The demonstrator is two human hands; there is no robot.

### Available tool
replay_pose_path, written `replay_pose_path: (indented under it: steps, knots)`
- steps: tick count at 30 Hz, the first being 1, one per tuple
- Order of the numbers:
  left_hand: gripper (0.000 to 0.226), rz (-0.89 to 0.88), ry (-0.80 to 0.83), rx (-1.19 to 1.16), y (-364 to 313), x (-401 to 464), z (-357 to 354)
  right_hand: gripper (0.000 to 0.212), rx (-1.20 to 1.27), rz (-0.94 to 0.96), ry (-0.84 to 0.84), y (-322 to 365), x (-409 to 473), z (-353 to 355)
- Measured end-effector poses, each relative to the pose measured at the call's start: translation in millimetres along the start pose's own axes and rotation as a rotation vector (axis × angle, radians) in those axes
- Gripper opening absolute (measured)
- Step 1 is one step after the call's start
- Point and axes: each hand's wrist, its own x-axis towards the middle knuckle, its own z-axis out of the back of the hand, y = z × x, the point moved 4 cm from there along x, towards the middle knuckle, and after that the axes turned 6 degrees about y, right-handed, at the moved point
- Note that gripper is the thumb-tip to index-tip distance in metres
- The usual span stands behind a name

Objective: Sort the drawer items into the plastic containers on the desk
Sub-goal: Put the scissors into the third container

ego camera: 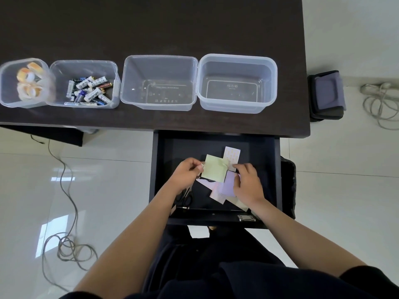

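Note:
The dark drawer stands pulled out below the desk. Inside it my left hand pinches the left edge of a pale green sticky-note pad. My right hand rests on a lilac note pad, fingers curled at its top edge. A white patterned pad lies behind, a pinkish one in front. Black scissors lie partly under my left wrist. On the desk stand a container of tape rolls, one of batteries and two bare containers.
The dark desk fills the top of the view, its right edge near a dark pouch on the floor. Grey cables coil on the white tiles at both sides. My knees sit under the drawer's front.

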Motion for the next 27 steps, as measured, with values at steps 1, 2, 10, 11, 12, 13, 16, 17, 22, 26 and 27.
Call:
replay_pose_path:
  steps: [1, 2, 10, 11, 12, 13, 16, 17, 22, 26, 27]
  knots:
    - [0.010, 0.002, -0.038, 0.007, -1, -3, 5, 0.032, 0.010, 0.007, -0.010, 2, -1, -1]
    - [0.010, -0.002, -0.077, 0.026, 0, -7, 11, 0.031, 0.017, 0.017, -0.017, 5, -2, -3]
    - [0.008, -0.117, -0.279, 0.127, -6, -58, 70, 0.026, 0.055, 0.160, -0.093, 54, 3, -7]
    - [0.009, -0.141, -0.302, 0.126, -9, -64, 80, 0.026, 0.054, 0.165, -0.101, 62, 6, -7]
    - [0.008, -0.161, -0.325, 0.120, -13, -70, 90, 0.025, 0.057, 0.163, -0.107, 70, 8, -8]
    - [0.006, -0.179, -0.346, 0.118, -17, -75, 100, 0.024, 0.065, 0.161, -0.115, 77, 9, -10]
    - [0.007, -0.239, -0.413, 0.121, -34, -91, 136, 0.022, 0.089, 0.194, -0.144, 106, 11, -18]
    - [0.007, -0.257, -0.433, 0.127, -40, -95, 148, 0.021, 0.091, 0.210, -0.151, 118, 11, -21]
    - [0.008, -0.386, -0.531, 0.120, -77, -107, 215, 0.022, 0.125, 0.256, -0.172, 185, 16, -39]
    - [0.007, -0.472, -0.580, 0.183, -108, -104, 265, 0.022, 0.149, 0.282, -0.175, 232, 23, -53]
    - [0.007, -0.477, -0.583, 0.207, -115, -102, 275, 0.022, 0.155, 0.282, -0.176, 241, 24, -56]
